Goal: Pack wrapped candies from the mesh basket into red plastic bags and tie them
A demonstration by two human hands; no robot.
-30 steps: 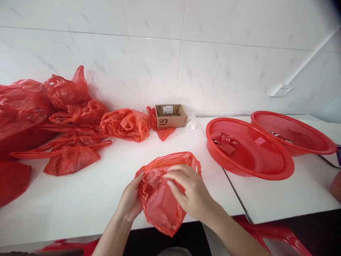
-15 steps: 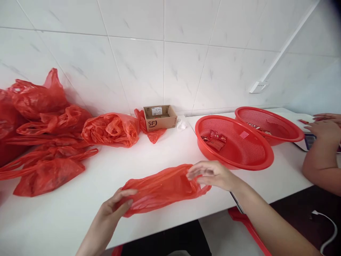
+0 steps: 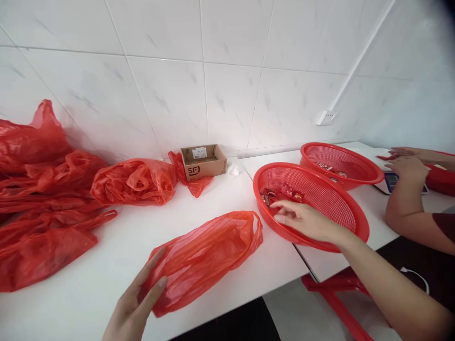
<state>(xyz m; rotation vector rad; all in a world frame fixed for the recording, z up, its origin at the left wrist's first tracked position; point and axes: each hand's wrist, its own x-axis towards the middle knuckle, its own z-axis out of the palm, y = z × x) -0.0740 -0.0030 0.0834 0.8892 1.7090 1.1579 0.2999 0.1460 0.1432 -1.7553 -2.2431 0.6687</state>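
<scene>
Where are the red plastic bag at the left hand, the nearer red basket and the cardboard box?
red plastic bag [image 3: 206, 248], head view, middle of its crumpled body.
nearer red basket [image 3: 332, 206], head view, bare mesh of its inner wall.
cardboard box [image 3: 209, 169], head view, its front face.

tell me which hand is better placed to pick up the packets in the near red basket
Right, probably. The right hand reaches into the near basket, close to the red packets; the left hand lies on the red bag, well away from them.
</scene>
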